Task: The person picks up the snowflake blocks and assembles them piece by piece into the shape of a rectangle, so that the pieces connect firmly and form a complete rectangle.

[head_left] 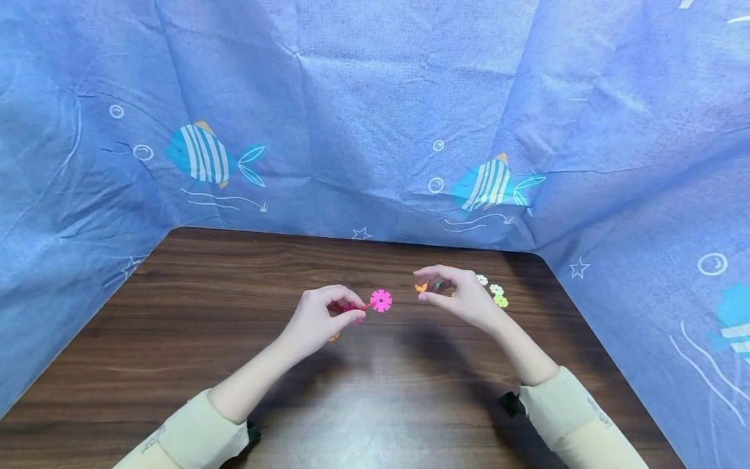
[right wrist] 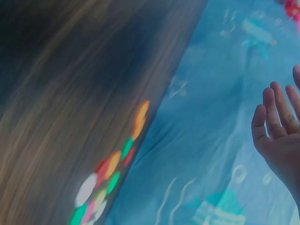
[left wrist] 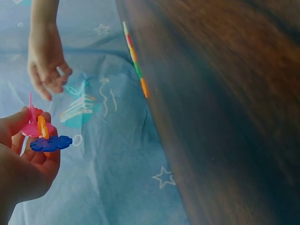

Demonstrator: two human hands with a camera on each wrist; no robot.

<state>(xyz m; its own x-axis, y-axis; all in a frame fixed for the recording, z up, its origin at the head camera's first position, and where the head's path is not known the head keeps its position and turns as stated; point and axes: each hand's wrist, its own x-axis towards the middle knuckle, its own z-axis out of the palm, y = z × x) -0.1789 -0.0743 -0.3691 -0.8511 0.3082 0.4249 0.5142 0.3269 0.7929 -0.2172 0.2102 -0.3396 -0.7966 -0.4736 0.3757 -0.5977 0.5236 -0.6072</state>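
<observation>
My left hand [head_left: 324,317] pinches a small cluster of joined flower-shaped interlocking discs between thumb and fingers, above the table. A pink disc [head_left: 381,300] sticks out to the right of the fingertips in the head view. In the left wrist view the cluster also shows a blue disc [left wrist: 56,143], an orange disc [left wrist: 42,125] and some red; fingers partly hide it. My right hand [head_left: 464,298] is raised to the right of the cluster, its fingers apart from the thumb, and nothing shows in its grasp. Behind it lie loose discs [head_left: 496,290], partly covered by the hand.
Loose discs in orange, green, red, pink and white form a scattered band [right wrist: 112,164] on the dark wooden table [head_left: 234,273]. A blue cloth [head_left: 375,117] printed with fish hangs round the table's back and sides.
</observation>
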